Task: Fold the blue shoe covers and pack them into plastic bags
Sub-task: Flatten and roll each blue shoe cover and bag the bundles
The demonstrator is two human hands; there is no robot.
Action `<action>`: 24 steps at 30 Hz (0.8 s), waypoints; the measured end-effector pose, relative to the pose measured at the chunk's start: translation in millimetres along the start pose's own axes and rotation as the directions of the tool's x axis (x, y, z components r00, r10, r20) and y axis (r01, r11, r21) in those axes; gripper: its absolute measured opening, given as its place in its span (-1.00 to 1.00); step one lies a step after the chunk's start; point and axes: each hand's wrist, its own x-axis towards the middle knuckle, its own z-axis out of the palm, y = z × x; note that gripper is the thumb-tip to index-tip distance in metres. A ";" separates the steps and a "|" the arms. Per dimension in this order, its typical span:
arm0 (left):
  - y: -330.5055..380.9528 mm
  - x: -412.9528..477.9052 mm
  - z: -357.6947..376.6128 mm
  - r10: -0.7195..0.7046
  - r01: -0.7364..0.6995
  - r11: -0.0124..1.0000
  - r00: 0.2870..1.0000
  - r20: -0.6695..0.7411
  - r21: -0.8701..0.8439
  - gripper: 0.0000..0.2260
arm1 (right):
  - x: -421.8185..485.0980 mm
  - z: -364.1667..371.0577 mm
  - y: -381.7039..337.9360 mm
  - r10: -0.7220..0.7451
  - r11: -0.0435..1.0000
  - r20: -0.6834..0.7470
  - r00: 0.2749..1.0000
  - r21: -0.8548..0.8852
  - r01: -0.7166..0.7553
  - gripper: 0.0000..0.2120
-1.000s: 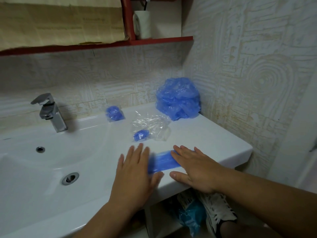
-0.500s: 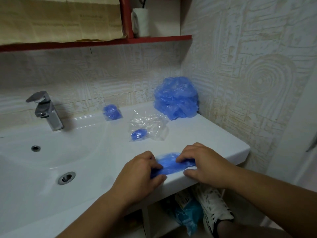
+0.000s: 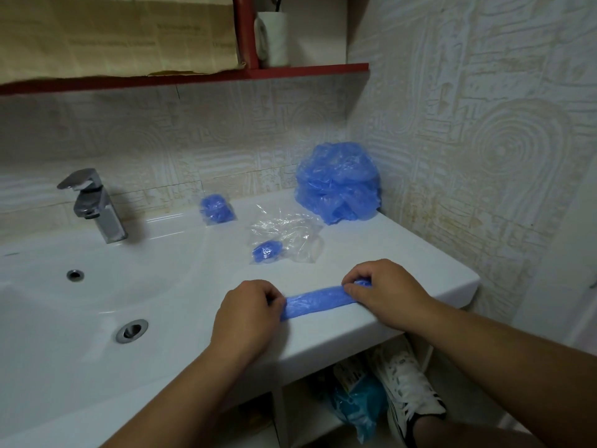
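A blue shoe cover (image 3: 315, 301), folded into a narrow strip, lies on the white counter (image 3: 403, 253) near its front edge. My left hand (image 3: 248, 313) pinches its left end and my right hand (image 3: 384, 294) pinches its right end. Behind them a clear plastic bag (image 3: 287, 236) holds a small folded blue cover (image 3: 267, 251). A second small bagged cover (image 3: 215, 209) sits by the back wall. A big heap of loose blue shoe covers (image 3: 337, 181) rests in the back right corner.
The sink basin (image 3: 48, 318) with its drain (image 3: 131, 330) and a chrome tap (image 3: 95, 203) fills the left. A red shelf (image 3: 307, 70) with a white cup (image 3: 273, 38) hangs above. Below the counter are a blue bag (image 3: 358, 405) and my white shoe (image 3: 408, 392).
Both hands went from lying flat on the shoe cover to curling and pinching its ends. The cover is now pulled into a longer, narrower strip.
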 end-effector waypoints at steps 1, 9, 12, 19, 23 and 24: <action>0.1 0.2 1.1 -0.027 0.027 1.000 0.999 -0.020 0.007 -0.90 | 1.7 2.9 -1.9 0.004 0.999 -0.004 1.000 -0.034 -0.005 -0.90; -9.7 -2.6 3.5 -0.002 0.035 0.972 0.990 -0.143 0.232 -0.90 | 4.2 13.7 -2.7 0.002 0.981 -0.066 0.998 -0.195 -0.015 -0.88; -24.6 -0.9 -3.1 -0.009 0.061 0.952 0.985 -0.170 0.300 -0.85 | 5.0 15.7 -3.9 0.000 0.977 -0.077 0.997 -0.214 -0.016 -0.89; -20.4 -10.4 -7.0 0.316 -0.244 0.926 0.919 -0.237 0.288 -0.62 | 6.3 16.2 -5.3 0.009 0.972 -0.069 0.998 -0.233 -0.025 -0.89; 9.4 -23.1 6.7 0.437 -0.528 0.790 0.842 0.317 0.312 -0.36 | 7.0 15.6 -7.7 0.023 0.968 -0.068 0.997 -0.249 -0.040 -0.86; 8.5 -21.7 10.9 0.379 -0.513 0.780 0.842 0.384 0.357 -0.34 | 6.8 15.7 -8.2 0.025 0.967 -0.068 0.997 -0.253 -0.042 -0.85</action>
